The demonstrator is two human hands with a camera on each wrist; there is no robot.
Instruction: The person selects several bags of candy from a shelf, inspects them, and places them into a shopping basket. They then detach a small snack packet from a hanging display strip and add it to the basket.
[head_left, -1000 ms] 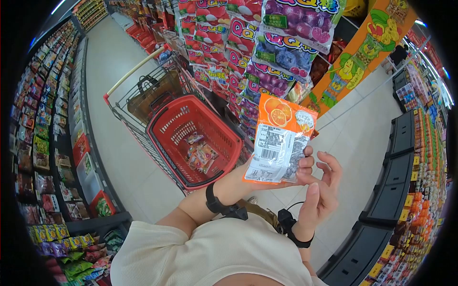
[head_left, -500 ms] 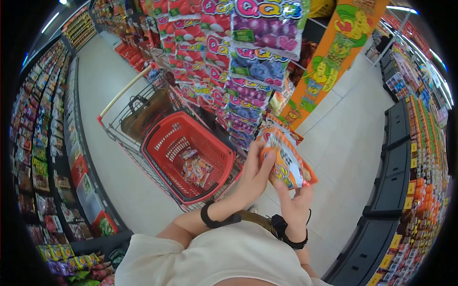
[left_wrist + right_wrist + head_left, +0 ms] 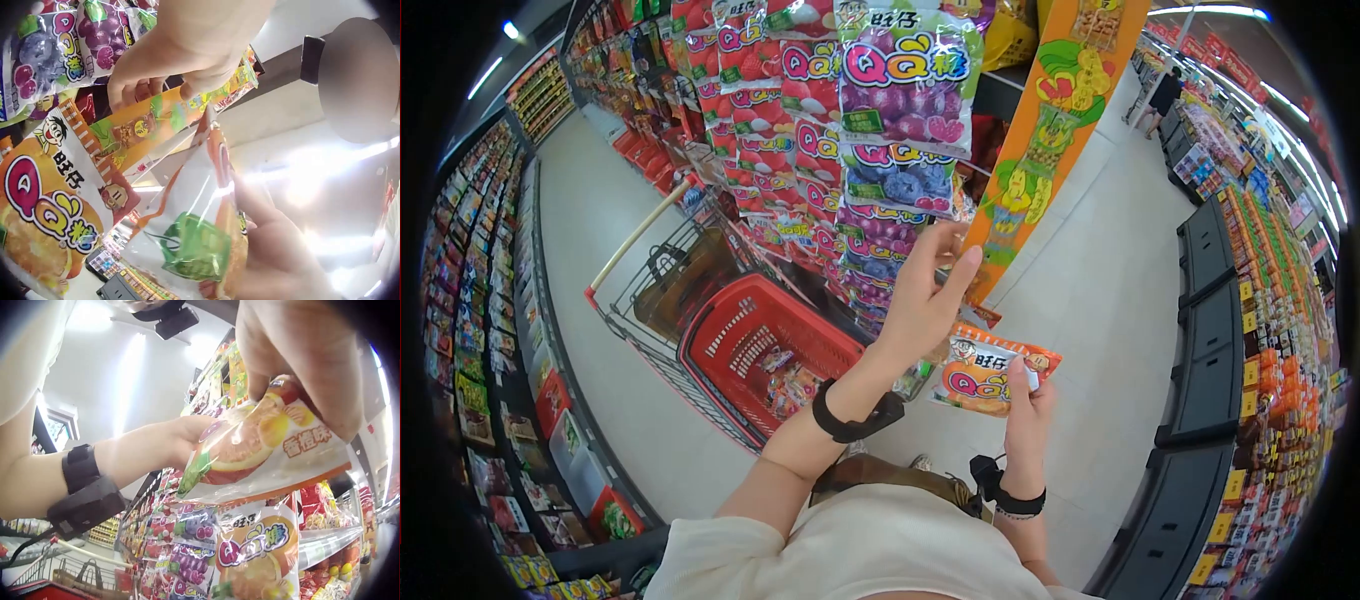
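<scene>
In the head view my right hand [image 3: 1028, 410] holds an orange-and-white bag of QQ gummies [image 3: 980, 375], its thumb across the front at the right end. The right wrist view shows that bag [image 3: 262, 450] close up, gripped at its top edge, with orange slices printed on it. My left hand [image 3: 930, 290] is raised beside the candy rack, thumb apart from loosely bent fingers, nothing visible between them. Below it in the left wrist view is another orange QQ gummy bag [image 3: 50, 206]; the right wrist view shows that bag [image 3: 256, 556] in front of the rack.
Purple grape gummy bags [image 3: 910, 80] and red ones [image 3: 745, 115] hang close by on the rack, beside an orange printed panel [image 3: 1050, 130]. A cart [image 3: 635, 325] with a red basket [image 3: 720, 345] holding several small packets stands at left. Stocked shelves line both sides.
The left hand has let go of the gummy bag and moved up toward the rack. The bag, earlier showing its back, now faces front in the right hand. The view has shifted right.
</scene>
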